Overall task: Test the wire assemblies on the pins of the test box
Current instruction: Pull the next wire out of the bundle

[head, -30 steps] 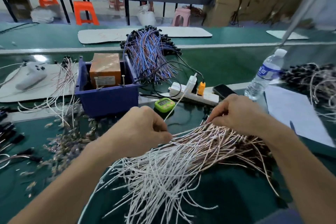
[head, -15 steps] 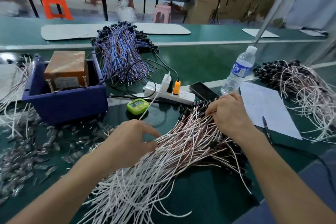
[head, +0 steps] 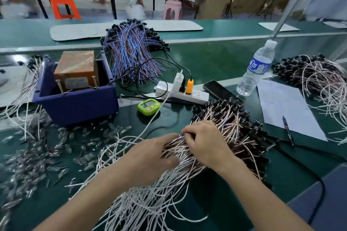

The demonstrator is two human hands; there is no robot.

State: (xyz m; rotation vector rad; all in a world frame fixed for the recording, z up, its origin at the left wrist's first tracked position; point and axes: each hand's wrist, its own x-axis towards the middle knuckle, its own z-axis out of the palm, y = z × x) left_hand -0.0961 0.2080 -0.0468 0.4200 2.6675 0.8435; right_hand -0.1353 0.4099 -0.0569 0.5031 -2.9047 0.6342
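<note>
Head view — timer (head: 149, 106), power strip (head: 195, 94), bottle (head: 257, 69) behind wires (head: 231, 118)

**Layout, referred to the power strip (head: 195, 96).**
- **Left of it:** a bin (head: 75, 107) holding the test box (head: 75, 69); loose wires (head: 22, 88) lie left of the bin.
- **Behind it:** a bundle of wires (head: 131, 52).
- **Just before its left end:** a timer (head: 148, 107).
- **Just beside its right end:** a phone (head: 217, 90).
- **Further right:** a water bottle (head: 257, 69), then a sheet of paper (head: 281, 103) with a pen (head: 288, 131) at its near edge, then a wire pile (head: 319, 80).
- **Before it:** the heap of wire assemblies (head: 231, 124), with the left hand (head: 152, 157) and right hand (head: 204, 144) on top.
- **Before and left of it:** scattered small parts (head: 37, 155).
</note>
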